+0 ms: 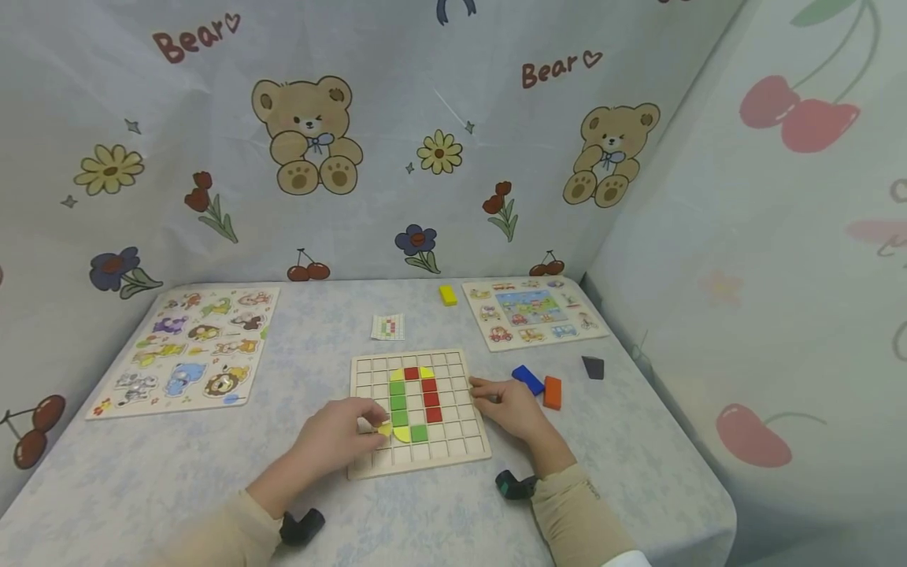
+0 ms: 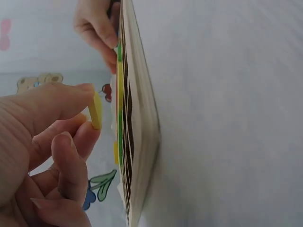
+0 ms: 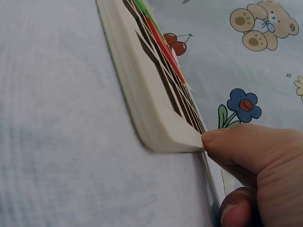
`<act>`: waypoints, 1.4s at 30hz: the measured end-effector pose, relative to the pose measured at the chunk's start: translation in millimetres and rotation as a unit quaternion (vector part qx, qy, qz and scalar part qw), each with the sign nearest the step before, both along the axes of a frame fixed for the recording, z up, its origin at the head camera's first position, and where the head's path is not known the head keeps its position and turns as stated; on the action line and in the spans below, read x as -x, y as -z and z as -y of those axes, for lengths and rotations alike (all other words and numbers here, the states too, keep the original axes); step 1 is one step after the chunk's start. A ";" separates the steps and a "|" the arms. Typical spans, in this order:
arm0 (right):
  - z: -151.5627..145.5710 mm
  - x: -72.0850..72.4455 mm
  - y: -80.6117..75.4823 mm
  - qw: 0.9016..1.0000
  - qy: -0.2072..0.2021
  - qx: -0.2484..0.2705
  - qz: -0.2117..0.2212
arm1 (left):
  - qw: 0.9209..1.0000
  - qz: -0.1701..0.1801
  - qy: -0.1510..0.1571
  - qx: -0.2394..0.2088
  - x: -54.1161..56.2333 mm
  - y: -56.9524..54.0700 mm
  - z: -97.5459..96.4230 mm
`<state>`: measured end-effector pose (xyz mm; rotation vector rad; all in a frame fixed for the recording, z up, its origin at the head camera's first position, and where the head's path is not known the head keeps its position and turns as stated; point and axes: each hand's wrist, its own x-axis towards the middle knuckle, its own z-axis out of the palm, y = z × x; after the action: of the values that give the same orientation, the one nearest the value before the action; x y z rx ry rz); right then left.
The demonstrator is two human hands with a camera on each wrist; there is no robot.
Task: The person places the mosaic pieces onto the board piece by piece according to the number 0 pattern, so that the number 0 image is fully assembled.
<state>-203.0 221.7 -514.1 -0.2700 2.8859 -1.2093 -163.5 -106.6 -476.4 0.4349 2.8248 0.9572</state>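
In the head view a square wooden grid board [image 1: 469, 441] lies on the table. A column of green squares [image 1: 398, 402] and a column of red squares [image 1: 431, 399] stand in its cells, with a red square between two yellow corner pieces at the top. Near the bottom are a yellow curved piece [image 1: 401, 434] and a green square [image 1: 419, 433]. My left hand [image 1: 343, 433] pinches a small thin yellow piece [image 2: 96, 111] between thumb and fingertips, just above the board's lower left. My right hand [image 1: 513, 405] holds the board's right edge, thumb against the rim; some fingertips are hidden.
Beyond the board lies a small pattern card [image 1: 388, 327], with a yellow block [image 1: 448, 295] farther back. Blue [image 1: 527, 379], orange [image 1: 553, 393] and dark [image 1: 593, 368] pieces lie right of my right hand. An animal puzzle [image 1: 191, 346] and a vehicle puzzle [image 1: 482, 315] flank the back.
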 end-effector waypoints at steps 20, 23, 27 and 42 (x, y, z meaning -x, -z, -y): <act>6.1 -0.7 -2.0 1.000 -0.008 0.004 0.013 | 0.993 -0.048 0.086 0.057 7.0 2.3 -73.6; 7.4 -1.0 -1.7 1.000 -0.009 0.004 0.016 | 0.994 -0.043 0.081 0.060 7.7 2.9 -73.2; 8.6 -1.2 -1.9 1.000 -0.012 0.002 0.011 | 0.994 -0.045 0.077 0.060 8.0 2.2 -72.0; 9.4 -0.3 -1.3 1.000 -0.003 0.001 0.009 | 0.997 -0.040 0.059 0.034 8.6 1.1 -61.1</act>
<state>-202.8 212.3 -512.8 -0.2680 2.8673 -1.2063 -172.1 -45.5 -477.6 0.6384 2.8547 0.8359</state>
